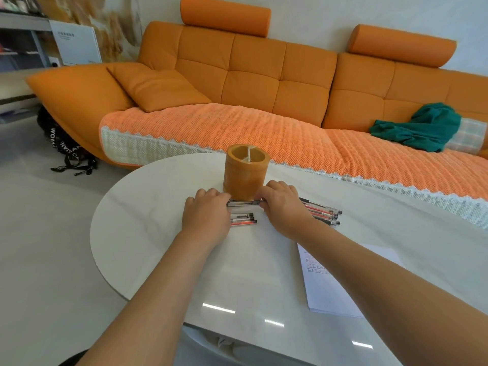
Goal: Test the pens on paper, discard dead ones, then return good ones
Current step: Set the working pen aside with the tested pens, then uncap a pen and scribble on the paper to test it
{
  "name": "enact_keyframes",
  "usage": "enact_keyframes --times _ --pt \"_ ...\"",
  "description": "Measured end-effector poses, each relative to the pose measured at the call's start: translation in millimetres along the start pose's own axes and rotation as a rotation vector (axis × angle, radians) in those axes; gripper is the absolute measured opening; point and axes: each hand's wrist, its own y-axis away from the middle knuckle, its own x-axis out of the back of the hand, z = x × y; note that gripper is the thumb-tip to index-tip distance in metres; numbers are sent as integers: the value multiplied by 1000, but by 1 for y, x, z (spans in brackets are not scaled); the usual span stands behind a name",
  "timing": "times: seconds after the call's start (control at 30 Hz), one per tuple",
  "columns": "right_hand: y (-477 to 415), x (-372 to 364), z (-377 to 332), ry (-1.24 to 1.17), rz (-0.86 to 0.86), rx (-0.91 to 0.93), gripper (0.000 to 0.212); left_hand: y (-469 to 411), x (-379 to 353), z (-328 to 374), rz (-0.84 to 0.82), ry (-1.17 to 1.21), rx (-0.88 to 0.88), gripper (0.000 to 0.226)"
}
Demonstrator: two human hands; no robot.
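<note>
Two bare forearms reach forward from the bottom edge over a glossy white oval table (148,233). On the table's near right, partly under the right forearm, lies a sheet of white paper (327,291) with a few short lines of scribbled marks near its top left corner.

Farther out, both hands meet at one pen (244,203) lying crosswise just in front of an orange cylindrical pen holder (245,173). The left hand (207,212) is palm down with its fingertips pinching the pen's left end; the right hand (284,204) is curled over, fingertips gripping the right end. Whether the pen rests on the table or is lifted slightly cannot be told.

Below that pen, between the two hands, a small group of clear-barrelled pens (244,220) lies on the table — their left ends hidden by the left hand. A second, larger cluster of pens (323,211) lies to the right, fanned out behind the right hand, some with red ink showing.

The pen holder stands upright at the table's far side, with one thin pale item inside.

Beyond the table stretches an orange sofa (253,75) with a textured cover — a green cloth (420,128) is crumpled on its right seat. A black bag (63,146) sits on the floor at the left.
</note>
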Motion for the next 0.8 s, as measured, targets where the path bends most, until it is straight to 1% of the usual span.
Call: enact_keyframes --times 0.07,0.17,0.27,0.37,0.43,0.5,0.57,0.6,0.7,0.77,0.8 --pt "1 8 1 -4 25 -3 20 -1 2 3 80 14 -8 33" --pt "10 19 9 -27 64 -2 20 -3 7 9 163 92 -33 27" --pt "28 27 19 -26 93 -7 21 0 8 19 110 306 -30 20" --pt "53 32 24 -39 125 19 25 5 8 36 8 616 -49 13" --pt "68 33 25 -42 85 49 30 10 7 53 -42 751 -98 10" --pt "82 36 25 -56 24 37 24 15 5 70 -91 824 -139 9" --pt "96 42 28 -13 29 20 19 19 1 83 -158 837 -164 7" --pt "103 46 30 19 31 2 21 19 -2 88 -190 818 -183 7" --pt "123 59 41 97 -66 -107 43 22 -7 100 -245 731 -230 10" --pt "135 64 50 124 -116 -165 57 24 -10 106 -245 659 -263 9" --pt "139 65 55 126 -128 -188 61 25 -12 108 -238 622 -284 8"
